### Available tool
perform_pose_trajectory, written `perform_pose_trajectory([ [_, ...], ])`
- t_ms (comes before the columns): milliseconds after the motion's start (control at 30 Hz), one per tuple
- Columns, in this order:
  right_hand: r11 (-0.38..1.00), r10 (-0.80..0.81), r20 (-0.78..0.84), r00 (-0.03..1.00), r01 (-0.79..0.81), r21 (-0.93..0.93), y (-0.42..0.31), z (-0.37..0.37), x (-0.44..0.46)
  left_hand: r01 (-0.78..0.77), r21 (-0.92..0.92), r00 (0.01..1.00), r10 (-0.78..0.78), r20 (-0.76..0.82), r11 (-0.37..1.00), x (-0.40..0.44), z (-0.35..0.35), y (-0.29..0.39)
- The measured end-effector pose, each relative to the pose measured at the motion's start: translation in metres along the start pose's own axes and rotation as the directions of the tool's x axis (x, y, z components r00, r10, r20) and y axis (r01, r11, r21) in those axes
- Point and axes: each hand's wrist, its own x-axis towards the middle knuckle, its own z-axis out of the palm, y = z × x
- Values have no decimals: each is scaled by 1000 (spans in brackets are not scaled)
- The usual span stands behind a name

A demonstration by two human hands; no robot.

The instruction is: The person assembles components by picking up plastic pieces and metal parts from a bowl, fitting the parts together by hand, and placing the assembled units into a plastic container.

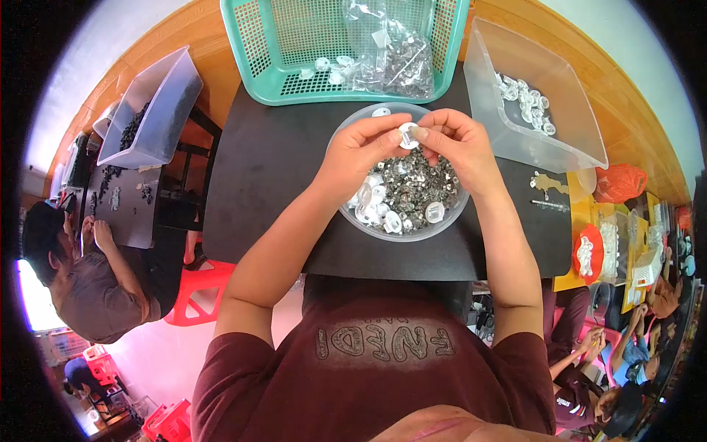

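Over the bowl (pixel 403 237), hands (pixel 359 152) pinch a white piece (pixel 408 138); grey bits (pixel 416 184) beneath

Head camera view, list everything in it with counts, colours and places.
Basket: one, green, beyond the bowl
Bag: one, clear, in basket
Bowl: one, translucent, on table
Small pieces: uncountable, grey, in bowl
White parts: several, white, in bowl
Table: one, black, front
Right bin: one, translucent, right of basket
Left bin: one, translucent, far left
Red bag: one, red, right
Co-workers: several, mixed clothing, both sides
Background clutter: too small to tell
Held part: one, white, at fingertips
Left hand: one, bare, above bowl
Right hand: one, bare, above bowl
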Motion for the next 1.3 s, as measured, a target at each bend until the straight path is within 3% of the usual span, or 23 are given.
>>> perform_pose_trajectory([
  [67,1000,9,-9,1000,-9,-1,1,1,-1,-2,-27,1000,2,-3,1000,0,-1,0],
  [167,999,36,-36,999,-36,26,-1,4,0,-14,81,1000,13,16,997,1,-5,-1],
  [267,989,90,-10,996,-88,122,2,0,2,-25,-19,1000,25,-1,1000,3,-4,-1],
  [300,982,79,-20,997,-81,-168,7,-2,4,-24,3,998,24,-54,1000,4,-5,-1],
  [333,893,65,-26,998,-69,-444,11,-5,4,-23,25,994,25,-108,999,4,-5,-1],
  [367,811,37,45,998,-4,-585,14,-7,2,-22,23,994,24,-110,999,4,-5,0],
  [400,811,39,45,998,-5,-585,14,-6,1,-11,15,993,13,-118,1000,4,-5,1],
  [467,711,15,238,971,157,-686,13,0,-1,1,6,992,0,-127,1000,3,-5,1],
  [700,573,20,249,968,193,-797,20,6,-2,19,1,994,-19,-112,1000,3,-7,0],
  [1300,621,-16,224,975,185,-762,17,8,-1,30,-12,994,-31,-109,999,3,-6,0],
])
